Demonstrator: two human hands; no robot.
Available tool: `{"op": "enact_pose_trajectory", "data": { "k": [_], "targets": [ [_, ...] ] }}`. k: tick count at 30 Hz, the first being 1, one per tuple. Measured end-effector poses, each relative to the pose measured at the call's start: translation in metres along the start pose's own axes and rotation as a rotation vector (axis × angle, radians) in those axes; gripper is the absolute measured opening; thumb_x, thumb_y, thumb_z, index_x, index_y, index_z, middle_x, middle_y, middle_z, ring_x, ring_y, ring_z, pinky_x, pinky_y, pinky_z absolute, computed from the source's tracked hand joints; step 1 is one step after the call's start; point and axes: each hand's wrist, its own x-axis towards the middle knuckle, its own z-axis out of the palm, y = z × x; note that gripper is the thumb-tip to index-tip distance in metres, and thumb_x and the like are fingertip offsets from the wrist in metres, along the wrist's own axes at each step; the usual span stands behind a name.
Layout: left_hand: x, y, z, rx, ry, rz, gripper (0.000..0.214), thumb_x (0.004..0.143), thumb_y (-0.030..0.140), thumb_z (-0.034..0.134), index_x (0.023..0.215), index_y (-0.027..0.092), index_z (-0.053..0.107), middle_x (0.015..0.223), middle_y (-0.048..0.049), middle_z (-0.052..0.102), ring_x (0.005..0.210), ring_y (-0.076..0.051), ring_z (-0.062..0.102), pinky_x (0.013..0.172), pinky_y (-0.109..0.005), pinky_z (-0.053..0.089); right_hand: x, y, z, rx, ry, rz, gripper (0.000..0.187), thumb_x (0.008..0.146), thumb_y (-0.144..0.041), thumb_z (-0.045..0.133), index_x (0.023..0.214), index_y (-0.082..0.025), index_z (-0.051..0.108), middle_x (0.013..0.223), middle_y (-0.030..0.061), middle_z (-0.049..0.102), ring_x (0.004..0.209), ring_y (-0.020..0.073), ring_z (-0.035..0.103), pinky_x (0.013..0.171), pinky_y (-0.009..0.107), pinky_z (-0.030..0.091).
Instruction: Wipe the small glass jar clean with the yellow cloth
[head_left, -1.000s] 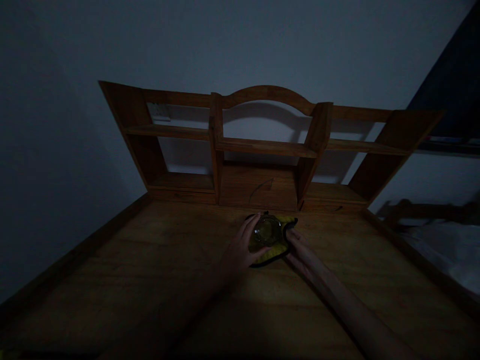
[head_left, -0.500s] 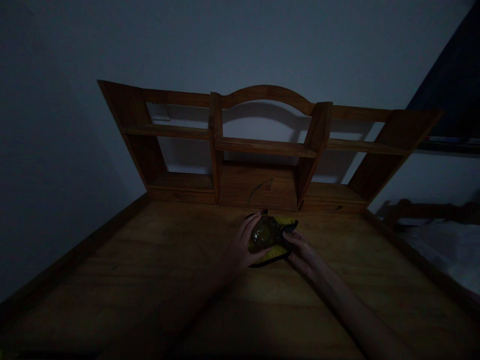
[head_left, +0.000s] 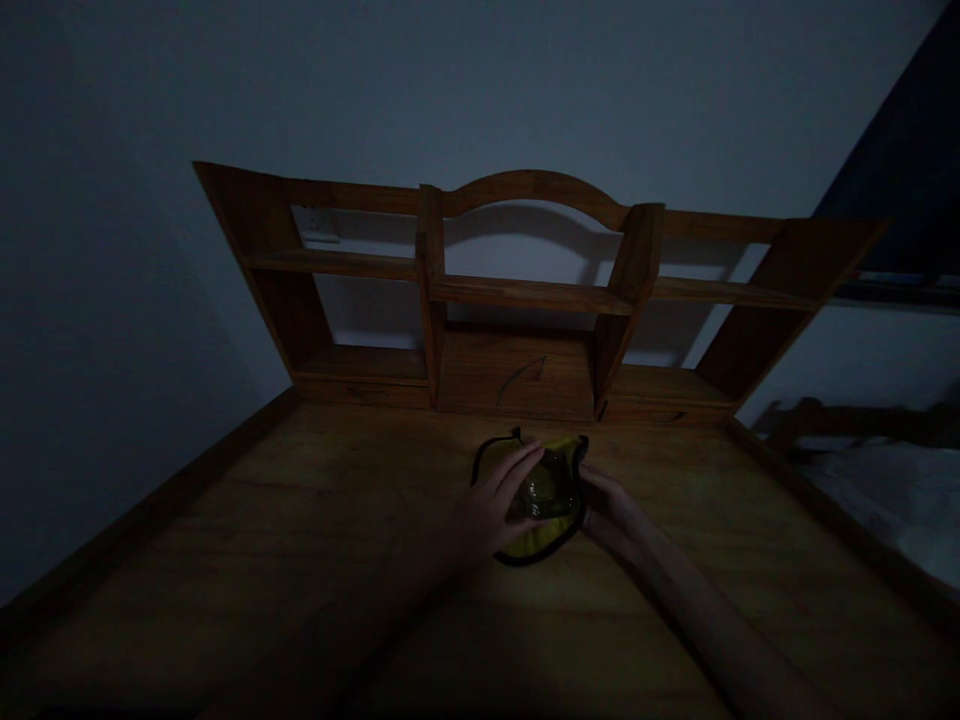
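Round-looking clear glass vessel (head_left: 553,487) at centre, over the brown wooden desk (head_left: 360,480); long axis not discernible. Left hand (head_left: 493,505) grips its left side, fingers far, thumb near. Right hand (head_left: 611,508) backs the right edge of the black-trimmed yellow cloth (head_left: 534,544), cloth between hand and glass; fingertips hidden, closure cannot be told.

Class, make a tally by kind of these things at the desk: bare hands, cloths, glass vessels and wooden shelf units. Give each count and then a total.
Hands: 2 (left hand, right hand)
Cloths: 1 (yellow cloth, dark-edged)
Glass vessels: 1 (glass vessel)
Shelf units: 1 (wooden shelf unit)
Total: 5
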Motion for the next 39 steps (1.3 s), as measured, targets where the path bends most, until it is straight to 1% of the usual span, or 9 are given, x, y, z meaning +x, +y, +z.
{"op": "enact_pose_trajectory", "data": {
  "k": [2,3,8,15,19,24,30,39],
  "targets": [
    [-0.0015,0.001,0.001,-0.023,-0.073,-0.005,0.084,0.079,0.029,0.068,0.146,0.028,0.016,0.151,-0.007,0.03,0.139,-0.024,0.029,0.115,-0.044,0.031,-0.0015,-0.001,-0.0019,-0.003,-0.012,0.046,0.023,0.085,-0.027,0.063,0.106,-0.019,0.067,0.105,0.0042,0.073,0.093,0.018,0.068,0.086,0.03,0.051],
    [-0.002,0.001,0.0015,-0.038,-0.083,-0.012,0.085,0.079,0.028,0.069,0.146,0.028,0.016,0.151,-0.007,0.03,0.139,-0.024,0.029,0.115,-0.044,0.031,-0.0016,-0.0012,-0.0026,-0.008,-0.011,0.06,0.023,0.085,-0.027,0.062,0.106,-0.019,0.067,0.105,0.0043,0.073,0.093,0.0181,0.068,0.086,0.03,0.051],
    [-0.0021,-0.0025,0.0025,-0.068,-0.074,-0.029,0.084,0.076,0.028,0.072,0.143,0.027,0.022,0.152,-0.0068,0.029,0.139,-0.023,0.029,0.115,-0.045,0.03,0.001,-0.0006,-0.0014,-0.002,0.011,0.053,0.024,0.083,-0.029,0.064,0.105,-0.02,0.068,0.102,0.0027,0.074,0.091,0.0173,0.069,0.084,0.028,0.051],
    [-0.0004,-0.0027,0.0008,-0.056,-0.085,-0.035,0.083,0.075,0.031,0.072,0.142,0.026,0.023,0.152,-0.007,0.029,0.139,-0.023,0.03,0.115,-0.043,0.031,0.0018,-0.0005,0.001,0.017,0.026,0.048,0.023,0.082,-0.028,0.065,0.103,-0.019,0.069,0.1,0.0027,0.074,0.088,0.0162,0.069,0.083,0.026,0.051],
    [-0.0002,-0.0045,0.0021,-0.063,-0.084,-0.029,0.083,0.075,0.033,0.073,0.142,0.026,0.024,0.151,-0.0071,0.03,0.138,-0.024,0.031,0.115,-0.043,0.03,0.0034,0.0008,-0.0013,0.009,0.026,0.051,0.022,0.083,-0.027,0.064,0.103,-0.019,0.069,0.102,0.0027,0.074,0.09,0.0166,0.068,0.084,0.027,0.05],
    [-0.0005,-0.0074,0.0051,-0.062,-0.065,-0.027,0.085,0.073,0.032,0.074,0.141,0.027,0.024,0.151,-0.0063,0.031,0.138,-0.023,0.031,0.115,-0.043,0.031,0.0041,0.0006,0.0007,0.009,0.038,0.058,0.021,0.083,-0.028,0.064,0.102,-0.019,0.069,0.101,0.0022,0.074,0.09,0.0166,0.068,0.083,0.027,0.051],
    [-0.0001,-0.0072,0.0038,-0.074,-0.08,-0.033,0.085,0.073,0.031,0.075,0.141,0.026,0.024,0.151,-0.0076,0.031,0.138,-0.024,0.031,0.115,-0.044,0.031,0.0023,-0.001,0.0057,0.002,0.06,0.052,0.022,0.082,-0.028,0.065,0.102,-0.019,0.069,0.099,0.0024,0.074,0.088,0.017,0.068,0.083,0.028,0.051],
    [-0.0003,-0.0056,0.0035,-0.075,-0.06,-0.036,0.084,0.073,0.032,0.074,0.141,0.027,0.026,0.15,-0.0082,0.032,0.137,-0.025,0.033,0.113,-0.047,0.033,0.0031,0.0002,0.0031,0.011,0.049,0.071,0.022,0.085,-0.028,0.062,0.103,-0.018,0.069,0.101,0.0028,0.074,0.091,0.0164,0.068,0.084,0.027,0.051]
  ]
}}
